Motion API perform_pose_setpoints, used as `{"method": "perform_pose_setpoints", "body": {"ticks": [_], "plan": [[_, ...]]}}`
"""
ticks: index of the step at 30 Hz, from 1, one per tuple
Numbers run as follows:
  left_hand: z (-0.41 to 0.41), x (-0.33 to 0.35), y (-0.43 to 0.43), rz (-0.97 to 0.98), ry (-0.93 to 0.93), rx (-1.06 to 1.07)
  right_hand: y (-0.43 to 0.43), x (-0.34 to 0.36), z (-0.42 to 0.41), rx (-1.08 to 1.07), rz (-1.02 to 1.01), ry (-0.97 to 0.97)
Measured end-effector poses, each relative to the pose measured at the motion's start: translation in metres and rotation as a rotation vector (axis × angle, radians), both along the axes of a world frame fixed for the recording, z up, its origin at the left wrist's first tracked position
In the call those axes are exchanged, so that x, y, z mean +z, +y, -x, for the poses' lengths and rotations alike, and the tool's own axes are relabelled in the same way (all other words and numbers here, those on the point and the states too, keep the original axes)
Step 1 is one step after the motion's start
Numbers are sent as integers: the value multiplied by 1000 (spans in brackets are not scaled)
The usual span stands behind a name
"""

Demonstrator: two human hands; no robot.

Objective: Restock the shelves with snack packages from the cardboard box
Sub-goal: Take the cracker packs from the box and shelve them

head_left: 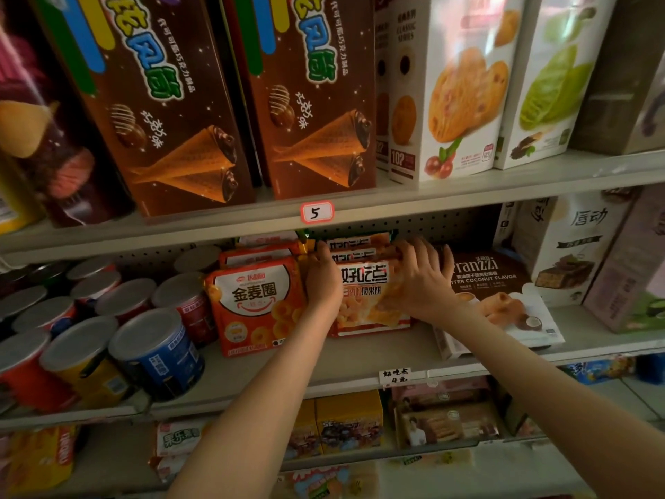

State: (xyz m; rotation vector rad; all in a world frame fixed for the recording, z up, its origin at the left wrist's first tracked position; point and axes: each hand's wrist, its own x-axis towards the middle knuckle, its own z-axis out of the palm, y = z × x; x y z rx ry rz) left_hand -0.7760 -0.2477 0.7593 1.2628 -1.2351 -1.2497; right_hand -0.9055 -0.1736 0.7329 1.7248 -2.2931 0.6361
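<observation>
Your left grip (324, 279) and right grip (419, 282) both clasp the orange snack package (363, 307) by its sides, upright on the middle shelf (360, 358).

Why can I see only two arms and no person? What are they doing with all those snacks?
The camera sits on the person's head and looks down, so you see only their arms. They are at a shop shelf. The left hand and right hand hold a biscuit packet by its two sides, at the front of a row of the same packets. Beside it are an orange ring-snack packet and round cans on one side, a brown box on the other.
</observation>
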Motion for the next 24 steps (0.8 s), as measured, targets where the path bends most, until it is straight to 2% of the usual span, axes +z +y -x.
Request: {"method": "perform_pose_setpoints", "body": {"ticks": [4, 8, 14, 19, 24], "plan": [[-2, 5, 6, -43, -28, -52, 9, -9, -7, 13, 196, 202], [-9, -3, 12, -241, 41, -135, 19, -19, -18, -4, 305, 307], [-20, -11, 53, -347, 17, -218, 22, -23, -28, -67, 265, 304], [-26, -15, 71, -309, -77, -352, 25, -20, -34, -29, 135, 209], [-31, -20, 59, -274, -187, -319, 25, -23, -41, 187, -279, -83]]}}
